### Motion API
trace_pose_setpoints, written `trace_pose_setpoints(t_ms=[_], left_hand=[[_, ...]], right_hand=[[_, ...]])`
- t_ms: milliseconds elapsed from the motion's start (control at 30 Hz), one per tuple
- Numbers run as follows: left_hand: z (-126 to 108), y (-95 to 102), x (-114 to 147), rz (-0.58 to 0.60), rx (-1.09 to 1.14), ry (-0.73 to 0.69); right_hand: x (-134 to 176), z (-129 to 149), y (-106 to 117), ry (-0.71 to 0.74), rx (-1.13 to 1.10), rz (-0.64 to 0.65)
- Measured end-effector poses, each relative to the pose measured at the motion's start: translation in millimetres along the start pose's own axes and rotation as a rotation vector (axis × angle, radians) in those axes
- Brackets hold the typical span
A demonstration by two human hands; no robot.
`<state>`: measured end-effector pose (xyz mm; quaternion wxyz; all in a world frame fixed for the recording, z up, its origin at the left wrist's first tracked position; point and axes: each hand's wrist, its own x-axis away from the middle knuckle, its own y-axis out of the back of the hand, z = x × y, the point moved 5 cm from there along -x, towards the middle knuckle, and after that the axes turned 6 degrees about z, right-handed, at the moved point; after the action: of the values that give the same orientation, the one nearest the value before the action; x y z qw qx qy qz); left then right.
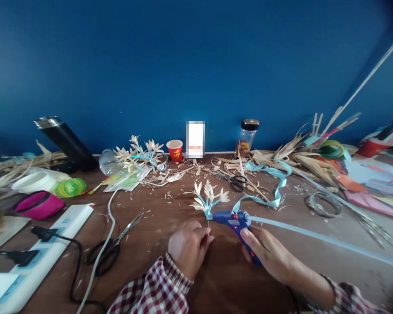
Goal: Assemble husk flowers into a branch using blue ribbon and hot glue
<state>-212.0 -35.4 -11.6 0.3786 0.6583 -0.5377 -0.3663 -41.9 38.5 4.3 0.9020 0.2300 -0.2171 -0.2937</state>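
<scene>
now the left hand [189, 242] pinches the thin stem [208, 224] of the pale flower spray [209, 192], blooms up above the worktop [150, 237]; right hand [268, 246] gripping the blue glue gun [229, 220], nozzle [217, 216] at the turquoise binding [208, 215]: steady, dab sparingly.

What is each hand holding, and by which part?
Left hand: small cream-and-blue flower sprig, by its thin lower stem. Right hand: blue plastic glue gun, by its handle.

A plain deep-blue wall [134, 65] facing you, its surface paler toward your left, darker at far right, a brown table [157, 222] spreading below it, a greyish sheen [356, 279] across the table's right side.
</scene>
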Motion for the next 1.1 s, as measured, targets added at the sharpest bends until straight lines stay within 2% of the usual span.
trace_pose_setpoints(t_ms=[200,533,800,1100], left_hand=[[0.5,-0.5,-1.0,-0.003,0.009,0.007],[-1.1,1.4,-0.4,-0.01,-0.019,-0.001],[0.4,-0.9,-0.8,0.009,-0.023,0.004],[0.2,-0.7,0.4,0.008,-0.003,0.006]], right_hand=[[2.5,-4.3,3.2,-0.023,0.035,-0.042],[-5.9,1.7,-1.9,0.008,-0.03,-0.024],[1.4,-0.6,2.1,0.007,-0.02,-0.057],[-0.5,-0.5,1.0,-0.016,-0.036,-0.014]])
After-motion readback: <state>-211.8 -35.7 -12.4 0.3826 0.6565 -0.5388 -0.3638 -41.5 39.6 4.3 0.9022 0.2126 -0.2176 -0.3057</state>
